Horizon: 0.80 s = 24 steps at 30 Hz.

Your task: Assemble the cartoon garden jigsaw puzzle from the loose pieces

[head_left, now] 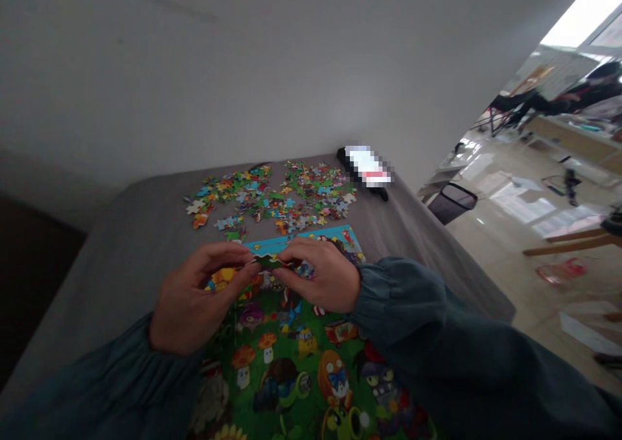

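My left hand and my right hand are close together, each pinching one side of a small green joined bit of jigsaw puzzle between thumb and fingers. It is tilted above a colourful cartoon picture sheet with a green ground and a blue top strip. Cartoon plants and other characters cover the sheet, and my sleeves hide its lower sides. Behind the hands, many loose puzzle pieces lie scattered on the grey cloth.
The grey-covered table stands against a pale wall. A phone with a blurred bright screen rests on a black holder at the back right. Beyond the right edge are a dark bin, furniture, and a reclining person.
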Each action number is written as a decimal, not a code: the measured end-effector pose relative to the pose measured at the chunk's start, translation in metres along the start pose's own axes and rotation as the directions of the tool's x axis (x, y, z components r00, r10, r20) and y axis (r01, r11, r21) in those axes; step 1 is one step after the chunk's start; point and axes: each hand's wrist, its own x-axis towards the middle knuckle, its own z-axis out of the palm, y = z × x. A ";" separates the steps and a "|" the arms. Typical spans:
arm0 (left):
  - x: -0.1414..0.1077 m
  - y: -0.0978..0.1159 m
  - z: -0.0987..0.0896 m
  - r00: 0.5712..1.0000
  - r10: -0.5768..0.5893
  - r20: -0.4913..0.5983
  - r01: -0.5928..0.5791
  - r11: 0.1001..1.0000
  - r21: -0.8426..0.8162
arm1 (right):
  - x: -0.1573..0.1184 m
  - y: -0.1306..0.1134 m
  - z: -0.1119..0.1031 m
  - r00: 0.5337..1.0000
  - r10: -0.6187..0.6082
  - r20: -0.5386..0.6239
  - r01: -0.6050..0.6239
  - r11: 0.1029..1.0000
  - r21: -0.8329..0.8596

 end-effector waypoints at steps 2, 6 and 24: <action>0.001 0.001 -0.001 1.000 -0.018 0.011 0.018 1.000 -0.024 | 0.002 -0.002 -0.005 0.999 -0.007 0.033 0.006 1.000 0.016; 0.005 0.003 -0.003 0.998 -0.059 0.021 0.061 0.995 -0.076 | 0.011 0.013 -0.026 0.998 0.003 0.057 -0.003 1.000 -0.009; 0.011 0.008 0.000 0.969 -0.216 0.117 0.234 0.956 -0.179 | 0.025 0.122 -0.053 0.887 0.415 -0.202 -0.450 0.683 -0.575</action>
